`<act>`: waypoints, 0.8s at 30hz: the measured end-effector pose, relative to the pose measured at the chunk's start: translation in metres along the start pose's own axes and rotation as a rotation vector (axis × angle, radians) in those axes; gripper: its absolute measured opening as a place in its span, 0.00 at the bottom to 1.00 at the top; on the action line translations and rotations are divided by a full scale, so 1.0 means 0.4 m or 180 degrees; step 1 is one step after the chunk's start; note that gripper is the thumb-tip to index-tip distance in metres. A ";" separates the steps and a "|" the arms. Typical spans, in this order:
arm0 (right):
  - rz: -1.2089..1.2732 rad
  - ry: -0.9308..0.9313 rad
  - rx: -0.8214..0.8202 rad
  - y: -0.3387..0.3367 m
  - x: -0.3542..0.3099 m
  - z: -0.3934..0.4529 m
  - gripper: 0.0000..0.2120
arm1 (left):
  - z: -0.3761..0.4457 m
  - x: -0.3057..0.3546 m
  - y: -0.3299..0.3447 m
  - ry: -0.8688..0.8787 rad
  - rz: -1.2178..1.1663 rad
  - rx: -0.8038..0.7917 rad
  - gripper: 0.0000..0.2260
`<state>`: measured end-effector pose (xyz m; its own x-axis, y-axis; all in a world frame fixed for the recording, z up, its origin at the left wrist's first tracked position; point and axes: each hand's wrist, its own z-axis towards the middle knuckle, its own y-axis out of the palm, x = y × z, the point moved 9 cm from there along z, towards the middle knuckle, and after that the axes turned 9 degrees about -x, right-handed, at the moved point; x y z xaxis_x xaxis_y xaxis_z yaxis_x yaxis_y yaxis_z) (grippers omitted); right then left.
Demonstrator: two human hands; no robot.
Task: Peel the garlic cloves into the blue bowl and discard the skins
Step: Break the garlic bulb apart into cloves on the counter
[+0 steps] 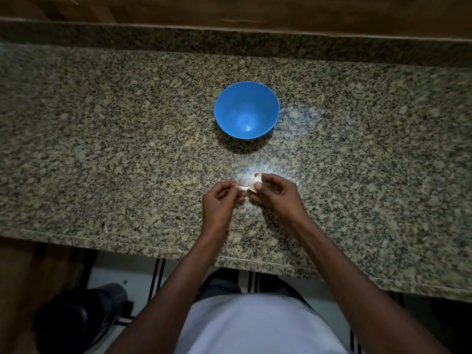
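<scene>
Near the front edge of the granite surface [102, 139], about midway along it, a garlic clove [256, 182] is held above the stone between two bare hands. The clove is pinched by the right hand [277, 198], its thumb and fingertips curled round the pale body, which is lit brightly by a patch of light on the stone. A strip of papery skin [241, 188] is drawn out from the clove toward the left and is pinched at its far end by the left hand [219, 203], whose fingers are curled inward over it. Both grips are thus clenched on something: the right on the clove, the left on the skin. The strip is seen stretched between the two hands, attached to the clove at one end. Whether more skin is hidden under the fingers cannot be told.

Farther back, toward the middle of the surface and well apart from the hands, a blue bowl [224, 116] is set upright; only a few tiny dark specks are seen on its inside. A raised granite ledge is seen along the rear edge, with wood panelling behind it. Below the front edge, a white shirt, dark trousers and a striped floor mat are partly seen, and a dark rounded object stands at the lower left, too dim to be identified.
</scene>
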<state>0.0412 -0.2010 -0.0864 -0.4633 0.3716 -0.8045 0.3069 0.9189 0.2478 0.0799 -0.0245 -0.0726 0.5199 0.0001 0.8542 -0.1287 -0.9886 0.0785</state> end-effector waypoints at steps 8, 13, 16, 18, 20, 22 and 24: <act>-0.2563 -0.0628 0.0153 0.022 -0.124 0.037 0.16 | -0.018 -0.016 -0.021 -0.0148 -0.0798 0.0103 0.05; -0.2714 -0.0711 -0.0051 0.041 -0.139 0.054 0.14 | -0.015 -0.029 -0.029 -0.0201 -0.1030 0.0012 0.07; -0.2372 -0.0699 0.0265 0.008 -0.137 0.026 0.12 | -0.012 -0.045 -0.028 -0.0364 -0.1339 0.0025 0.06; -0.1881 -0.0536 0.0300 -0.010 -0.104 -0.007 0.10 | -0.016 -0.063 -0.021 -0.0539 -0.1683 0.0085 0.06; -0.1188 -0.0214 -0.0115 0.013 -0.054 -0.043 0.12 | -0.028 -0.079 -0.003 -0.0714 -0.1990 0.0117 0.06; -0.0735 -0.0101 -0.0357 0.040 -0.024 -0.072 0.13 | -0.035 -0.091 0.020 -0.0788 -0.2064 0.0042 0.07; -0.0482 -0.0142 -0.0274 0.044 -0.012 -0.081 0.13 | -0.043 -0.099 0.043 -0.0795 -0.2038 -0.0103 0.06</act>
<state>0.0217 -0.1822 -0.0607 -0.4610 0.2237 -0.8588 0.1632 0.9726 0.1657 0.0428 -0.0388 -0.0962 0.6806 0.5441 0.4907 0.2455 -0.8003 0.5470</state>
